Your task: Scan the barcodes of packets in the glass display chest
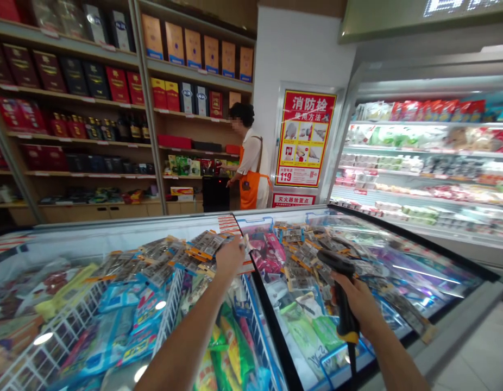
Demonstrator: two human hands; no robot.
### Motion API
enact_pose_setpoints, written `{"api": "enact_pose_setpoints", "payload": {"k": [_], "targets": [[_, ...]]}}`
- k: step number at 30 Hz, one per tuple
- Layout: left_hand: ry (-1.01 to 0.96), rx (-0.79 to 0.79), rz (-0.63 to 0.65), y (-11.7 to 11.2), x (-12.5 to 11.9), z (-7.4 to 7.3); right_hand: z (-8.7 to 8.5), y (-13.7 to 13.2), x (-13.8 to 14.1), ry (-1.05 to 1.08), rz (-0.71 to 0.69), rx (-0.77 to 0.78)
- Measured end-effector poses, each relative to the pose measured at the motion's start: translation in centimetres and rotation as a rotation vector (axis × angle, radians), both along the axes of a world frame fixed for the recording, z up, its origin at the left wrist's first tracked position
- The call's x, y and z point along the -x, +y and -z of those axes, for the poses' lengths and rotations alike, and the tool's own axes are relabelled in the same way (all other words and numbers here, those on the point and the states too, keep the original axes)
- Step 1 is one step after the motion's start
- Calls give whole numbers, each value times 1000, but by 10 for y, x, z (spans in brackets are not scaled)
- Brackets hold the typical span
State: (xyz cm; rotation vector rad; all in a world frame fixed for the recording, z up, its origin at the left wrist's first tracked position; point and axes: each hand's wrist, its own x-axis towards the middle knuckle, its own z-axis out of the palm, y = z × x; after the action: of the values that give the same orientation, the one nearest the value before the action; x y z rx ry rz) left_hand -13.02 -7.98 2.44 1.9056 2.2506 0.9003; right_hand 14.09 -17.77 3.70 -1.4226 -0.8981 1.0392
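My right hand (355, 298) is wrapped round the handle of a black and yellow barcode scanner (344, 288), its cable hanging down. The scanner's head is over the right half of a chest freezer. My left hand (230, 256) is closed near the black edge of the sliding glass lid (271, 331); what its fingers hold, if anything, I cannot make out. Beside it, on the glass, small clear-windowed packets (153, 260) with orange and blue edges lie in a loose row. More such packets (304, 255) are spread across the lid on the right.
Under the glass, white wire baskets (170, 307) hold blue and green frozen packs. A person in an orange apron (251, 187) stands behind the freezer by shelves (148, 119) of boxes and bottles. A lit chiller (426, 163) is at the right.
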Motion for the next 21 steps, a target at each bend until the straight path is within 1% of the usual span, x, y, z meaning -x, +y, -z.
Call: {"api": "enact_pose_setpoints", "payload": {"k": [2,4,6,9,11,13,16,18,20,21], "targets": [[189,-59,-37,-11,8,3,1,-2,-7,-2,49,-1],[317,-151,-49,-16,11,9,3,-4,-13,10,86,-16],[402,-201,18,-15,9,15,5,-6,-19,23,101,-28],[495,-149,182,-9,6,23,4,-10,-26,17,108,-10],[512,-88,216,-5,9,27,1,-12,-28,9,115,5],[502,-42,207,-2,18,27,-2,-14,-31,-2,124,7],[496,12,181,2,36,23,-3,-15,-35,-13,125,-3],[488,47,144,4,43,18,-1,-15,-38,-13,116,-11],[475,49,94,4,40,14,1,-15,-40,-13,117,-22],[462,26,80,4,34,12,2,-15,-41,-12,120,-29]]}}
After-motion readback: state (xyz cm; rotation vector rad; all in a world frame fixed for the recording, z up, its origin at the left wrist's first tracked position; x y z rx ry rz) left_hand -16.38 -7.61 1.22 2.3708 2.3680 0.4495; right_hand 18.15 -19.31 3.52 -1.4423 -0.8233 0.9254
